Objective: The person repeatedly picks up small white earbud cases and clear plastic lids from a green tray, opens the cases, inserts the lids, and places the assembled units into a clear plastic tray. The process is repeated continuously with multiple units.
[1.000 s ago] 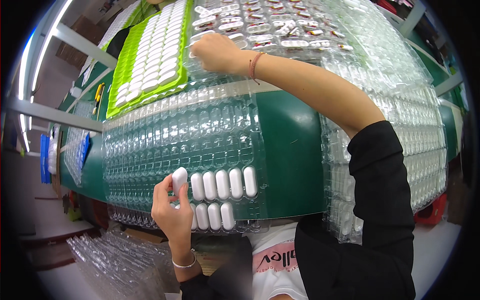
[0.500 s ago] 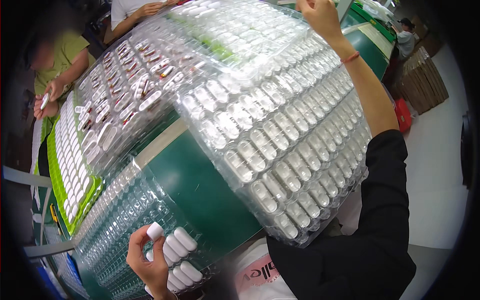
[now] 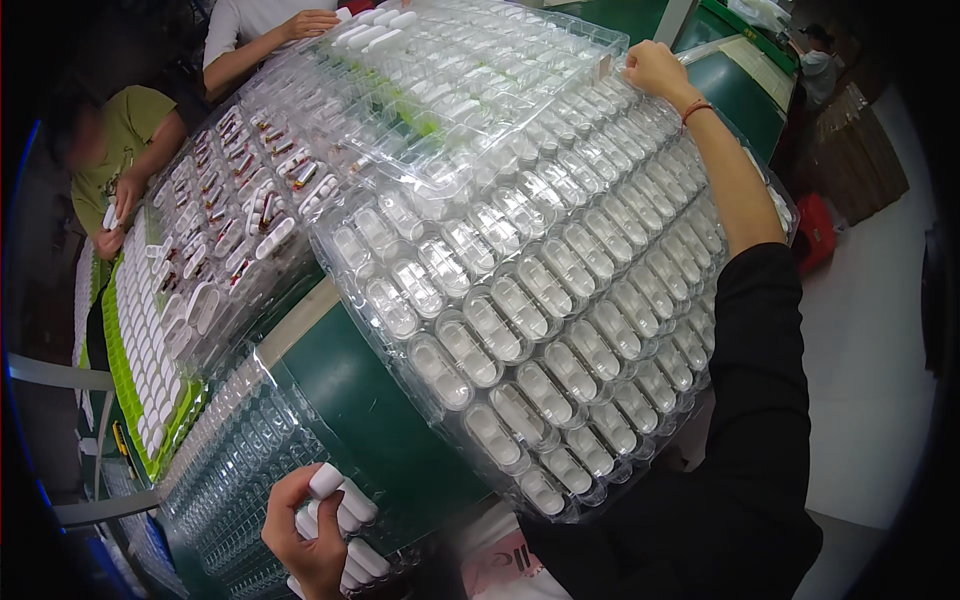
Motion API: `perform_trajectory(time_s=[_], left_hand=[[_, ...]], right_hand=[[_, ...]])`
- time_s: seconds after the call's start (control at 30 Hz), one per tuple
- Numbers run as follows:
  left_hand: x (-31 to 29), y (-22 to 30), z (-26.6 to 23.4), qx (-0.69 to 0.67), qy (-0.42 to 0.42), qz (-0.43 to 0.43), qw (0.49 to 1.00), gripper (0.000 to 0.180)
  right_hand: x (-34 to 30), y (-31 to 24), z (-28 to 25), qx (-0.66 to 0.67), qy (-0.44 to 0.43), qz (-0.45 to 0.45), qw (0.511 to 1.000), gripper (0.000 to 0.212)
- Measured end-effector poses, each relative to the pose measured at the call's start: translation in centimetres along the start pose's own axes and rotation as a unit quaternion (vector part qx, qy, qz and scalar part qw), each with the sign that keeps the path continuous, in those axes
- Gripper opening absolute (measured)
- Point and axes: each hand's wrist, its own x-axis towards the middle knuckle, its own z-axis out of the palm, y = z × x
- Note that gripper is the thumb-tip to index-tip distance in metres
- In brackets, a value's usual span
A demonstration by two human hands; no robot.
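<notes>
My left hand (image 3: 305, 535) pinches a white oblong plastic case (image 3: 325, 480) between thumb and fingers. Below it, more white oblong cases (image 3: 365, 560) lie in rows on a clear ribbed tray stack (image 3: 235, 470). At the far right my right hand (image 3: 657, 72) has its fingers curled down at the edge of a wide clear blister tray (image 3: 520, 300); what the fingertips hold, if anything, is hidden. Oblong pockets fill this tray in rows, with pale oblong shells in them. Overlapping its far side is another clear tray (image 3: 440, 165) with larger compartments.
Two people work across the table, one holding a white piece (image 3: 110, 215). At left stand a clear tray of cases with red and dark contents (image 3: 235, 190) and a green tray of white cases (image 3: 120, 380). Dark green tabletop (image 3: 370, 400) shows between. Stacked cardboard (image 3: 855, 160) stands right.
My right hand has come down and nearer, to the far edge of the trays. My left hand still pinches the white case. The whole view has shifted slightly.
</notes>
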Motion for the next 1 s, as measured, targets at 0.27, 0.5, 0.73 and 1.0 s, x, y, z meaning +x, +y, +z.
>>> perform_trajectory(time_s=[0.27,0.5,0.73,1.0], left_hand=[[0.4,-0.2,-0.2,-0.004,-0.020,0.027,0.999,0.025],[2.2,-1.1,-0.1,-0.155,-0.027,-0.040,0.987,0.037],[6.8,0.4,1.5,-0.347,-0.152,-0.043,0.924,0.038],[7.1,1.0,2.0,-0.467,-0.196,-0.055,0.861,0.035]], right_hand=[[0.1,0.9,0.9,0.031,0.046,0.064,0.996,0.017],[-7.0,-4.3,-4.8,0.417,-0.051,-0.040,0.907,0.023],[-19.3,-16.8,-10.5,0.722,-0.362,-0.078,0.584,0.030],[-25.5,-24.9,-12.8,0.737,-0.497,-0.118,0.442,0.033]])
